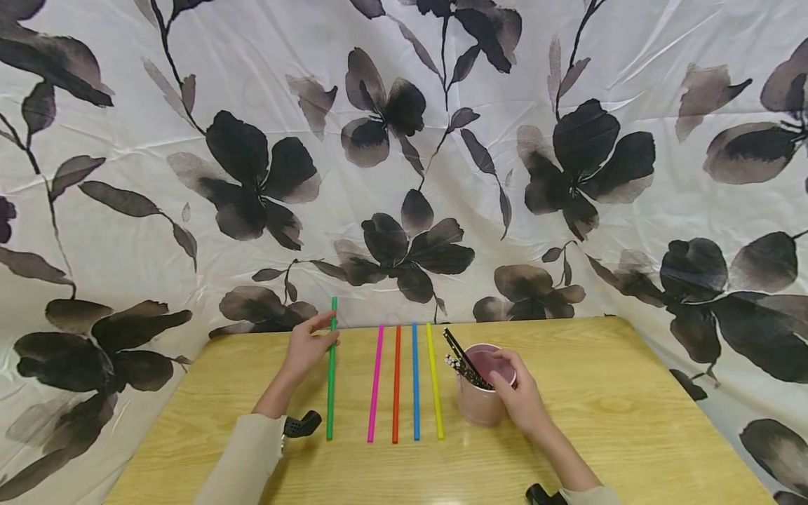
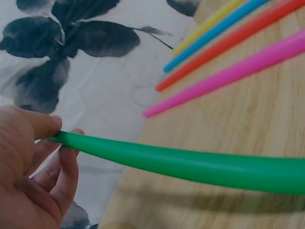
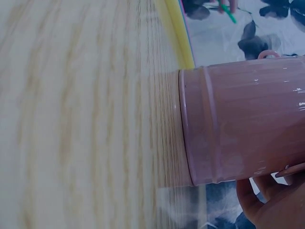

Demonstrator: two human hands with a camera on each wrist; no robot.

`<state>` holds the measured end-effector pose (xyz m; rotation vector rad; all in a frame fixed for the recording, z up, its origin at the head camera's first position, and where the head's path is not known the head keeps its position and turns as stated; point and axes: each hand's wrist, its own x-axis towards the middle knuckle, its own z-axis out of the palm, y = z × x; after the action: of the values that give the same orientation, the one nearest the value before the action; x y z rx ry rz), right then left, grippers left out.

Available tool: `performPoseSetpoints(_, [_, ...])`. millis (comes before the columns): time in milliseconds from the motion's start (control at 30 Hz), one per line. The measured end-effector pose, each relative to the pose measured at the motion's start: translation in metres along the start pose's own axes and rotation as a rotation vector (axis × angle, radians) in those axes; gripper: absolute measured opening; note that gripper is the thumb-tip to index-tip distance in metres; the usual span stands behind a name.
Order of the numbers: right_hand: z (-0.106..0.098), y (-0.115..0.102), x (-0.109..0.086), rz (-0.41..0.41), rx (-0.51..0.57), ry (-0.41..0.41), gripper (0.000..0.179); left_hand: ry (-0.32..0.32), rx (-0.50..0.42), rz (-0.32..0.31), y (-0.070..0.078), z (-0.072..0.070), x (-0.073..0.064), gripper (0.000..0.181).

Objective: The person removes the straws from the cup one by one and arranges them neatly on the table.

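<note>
Nearest the camera, a pale left sleeve (image 1: 243, 456) is seen, with a black device (image 1: 303, 425) worn at its cuff. Beyond it, on a wood-grain table (image 1: 631, 407), a pink cup (image 1: 481, 408) stands upright; its rim is gripped by the right hand (image 1: 524, 396), thumb and fingers bent. Dark patterned sticks (image 1: 461, 353) are held in the cup, leaning left. Just beside it, yellow (image 1: 435, 381), blue (image 1: 415, 381), red (image 1: 396, 384) and magenta (image 1: 375, 384) sticks are laid side by side, apart. Farther left, a green stick (image 1: 331, 393) is pinched near its far end by the left hand (image 1: 309, 347), thumb against fingers. Behind, a flower-printed cloth (image 1: 404, 186) is hung.
</note>
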<state>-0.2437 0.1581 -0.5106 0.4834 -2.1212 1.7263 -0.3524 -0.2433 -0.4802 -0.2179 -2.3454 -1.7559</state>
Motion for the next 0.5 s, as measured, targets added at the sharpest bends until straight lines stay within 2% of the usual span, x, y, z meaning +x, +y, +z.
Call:
performPoseSetpoints(233, [-0.001,0.004,0.001,0.026,-0.016,-0.015,0.029,-0.074,0.057,-0.043,-0.017,0.011,0.008,0.045])
performPoseSetpoints(400, [-0.001,0.004,0.002,0.025,0.001,-0.019,0.030,-0.089,0.077,-0.071,-0.026,0.020,0.011,0.044])
performPoseSetpoints(500, [-0.002,0.005,0.002,0.021,0.002,-0.021,0.030,-0.083,0.155,-0.061,-0.031,0.025,0.013,0.042])
